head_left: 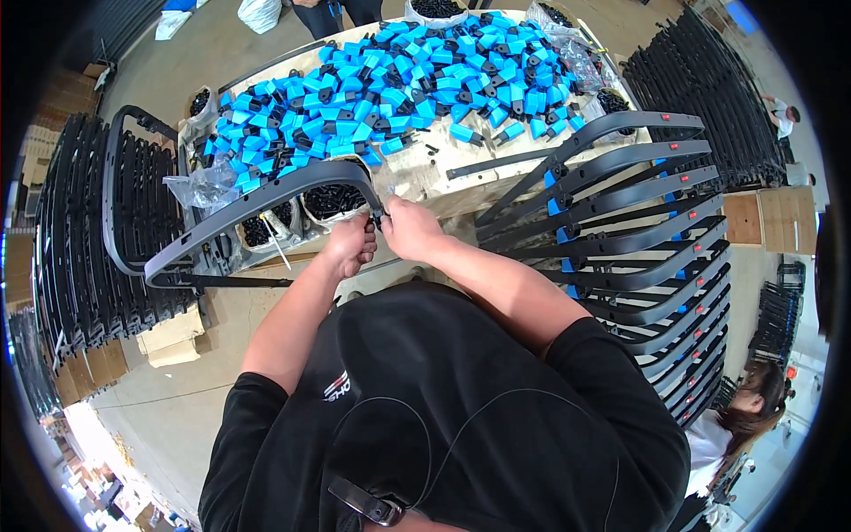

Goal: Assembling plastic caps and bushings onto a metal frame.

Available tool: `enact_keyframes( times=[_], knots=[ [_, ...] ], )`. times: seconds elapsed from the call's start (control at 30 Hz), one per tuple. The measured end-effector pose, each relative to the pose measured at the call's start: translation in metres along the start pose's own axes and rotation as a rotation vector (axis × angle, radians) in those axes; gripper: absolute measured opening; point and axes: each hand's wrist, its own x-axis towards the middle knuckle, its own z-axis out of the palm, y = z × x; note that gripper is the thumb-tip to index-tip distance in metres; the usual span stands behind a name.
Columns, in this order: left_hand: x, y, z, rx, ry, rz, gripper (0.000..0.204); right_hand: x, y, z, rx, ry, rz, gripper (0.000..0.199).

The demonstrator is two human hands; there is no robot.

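Observation:
A black bent tube frame rests across the near left edge of the worktable, its curved end coming down between my hands. Around that end the fingers of my right hand are closed. My left hand is curled just beside it, thumb and fingers pressed together; whatever they hold, if anything, is hidden. Right behind my hands sits an open sack of small black parts. Beyond it lies a large heap of blue and black plastic pieces.
Several black frames with blue pieces and red spots are stacked on my right. More black frames stand at the left. A clear plastic bag lies on the table. People are at the far side and lower right.

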Motion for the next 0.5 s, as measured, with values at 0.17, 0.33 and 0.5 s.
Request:
enact_keyframes(
  times=[0.17,0.33,0.5],
  knots=[
    [0.008,0.008,-0.010,-0.070,-0.102,-0.166,0.035,0.000,-0.002,-0.002,0.014,-0.018,0.013,0.024],
    [0.002,-0.004,-0.005,0.138,0.005,0.121,0.033,0.001,0.002,0.001,0.021,0.007,-0.026,0.024],
    [0.000,-0.014,-0.006,0.095,0.049,0.309,0.023,0.002,0.002,-0.001,0.019,-0.016,-0.026,0.025]
  ],
)
